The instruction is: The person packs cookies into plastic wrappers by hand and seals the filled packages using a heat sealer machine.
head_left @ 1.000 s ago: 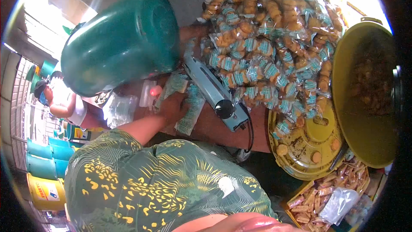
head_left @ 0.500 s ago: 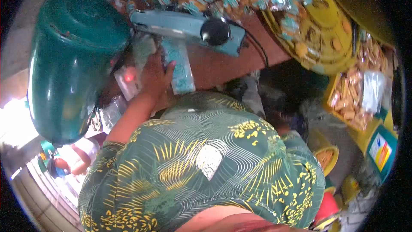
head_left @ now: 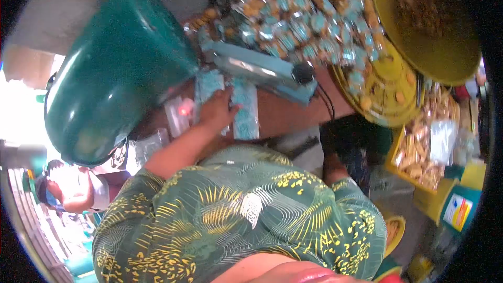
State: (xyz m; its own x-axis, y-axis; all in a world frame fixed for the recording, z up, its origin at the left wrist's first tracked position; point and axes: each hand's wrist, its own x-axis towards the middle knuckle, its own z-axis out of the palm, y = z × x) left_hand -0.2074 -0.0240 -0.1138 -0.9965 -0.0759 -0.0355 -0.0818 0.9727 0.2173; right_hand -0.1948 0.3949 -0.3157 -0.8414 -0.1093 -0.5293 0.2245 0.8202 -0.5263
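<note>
My left hand (head_left: 216, 111) lies on blue-printed plastic wrappers (head_left: 245, 118), its thumb apart from the fingers. A blue sealer-like device (head_left: 257, 68) with a round black knob rests just beyond the fingers. Left of my hand are a clear plastic piece (head_left: 177, 118) and a small red round thing (head_left: 185, 107). Past the device stands a large pile of wrapped biscuits (head_left: 309, 21). At the right, part of my right forearm (head_left: 333, 169) goes down beside the table; the hand itself is hidden in the dark.
A large green bucket (head_left: 110, 73) lies tilted on the left. On the right are a yellow lid (head_left: 385, 91), a yellow-green tub (head_left: 445, 60) and a crate of brown pieces (head_left: 419, 157). Another person (head_left: 78, 186) is at the far left.
The view has swung, shifting the bucket, device and pile in the frame. My left hand stays by the wrappers. My right forearm, out of sight in the oldest frame, now shows in part.
</note>
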